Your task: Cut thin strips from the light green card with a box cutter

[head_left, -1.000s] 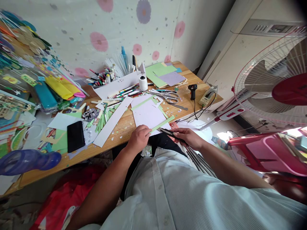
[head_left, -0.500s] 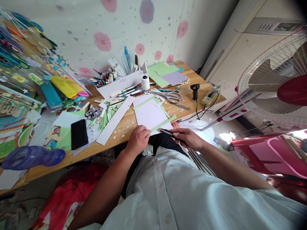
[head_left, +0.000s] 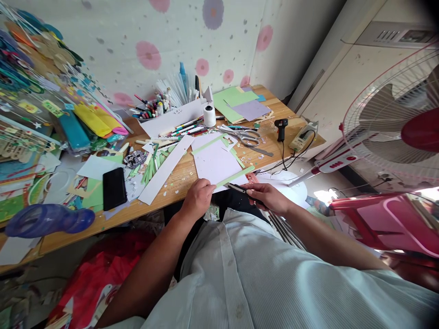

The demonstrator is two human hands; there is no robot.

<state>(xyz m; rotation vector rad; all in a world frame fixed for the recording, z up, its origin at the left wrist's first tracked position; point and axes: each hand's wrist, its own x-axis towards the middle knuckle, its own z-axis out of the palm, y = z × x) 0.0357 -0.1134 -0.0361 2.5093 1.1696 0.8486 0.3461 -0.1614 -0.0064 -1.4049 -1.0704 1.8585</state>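
One phone lay at the left of the table. The left hand pinched the near end of one green strip, whose long axis ran up-right along one lilac sheet. The right hand gripped one knife, just beside the strip.

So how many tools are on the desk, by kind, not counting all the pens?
Scissors: 1
Glue gun: 1
Phone: 1
Tape roll: 1
Knife, in the right hand: 1
Total: 5
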